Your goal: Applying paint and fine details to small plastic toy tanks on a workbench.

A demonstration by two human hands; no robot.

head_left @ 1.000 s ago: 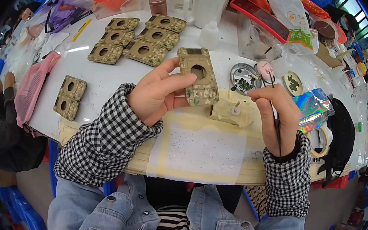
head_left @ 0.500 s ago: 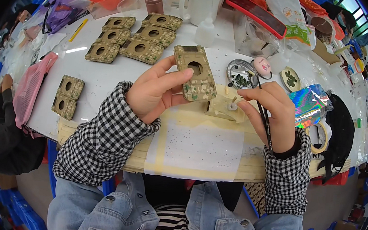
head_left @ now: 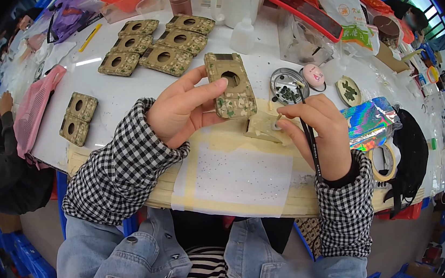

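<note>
In my left hand (head_left: 174,104) is a model tank hull (head_left: 241,102) in camouflage colours, tilted, its round hole facing up. My thumb lies on top and the fingers are underneath. My right hand (head_left: 327,132) has thin black tweezers (head_left: 311,143) tucked along it, their tips by a round dish (head_left: 273,83) of small dark green pieces. Its thumb and forefinger close around a short pale stick (head_left: 280,117) over a small white cup on a tape-covered block (head_left: 261,129). Whether the stick is gripped is partly hidden.
More camouflage hulls stand in groups at the far left (head_left: 180,39) and near left (head_left: 78,118). Beyond are a white mug (head_left: 239,5), a squeeze bottle (head_left: 243,38) and a red-cased phone (head_left: 306,15). White paper with tiny dots (head_left: 234,181) lies before me; a tape roll (head_left: 382,162) is at right.
The whole view has shifted slightly, so things appear a little farther left. Both hands keep nearly the same pose, with the hull, tweezers and stick in place.
</note>
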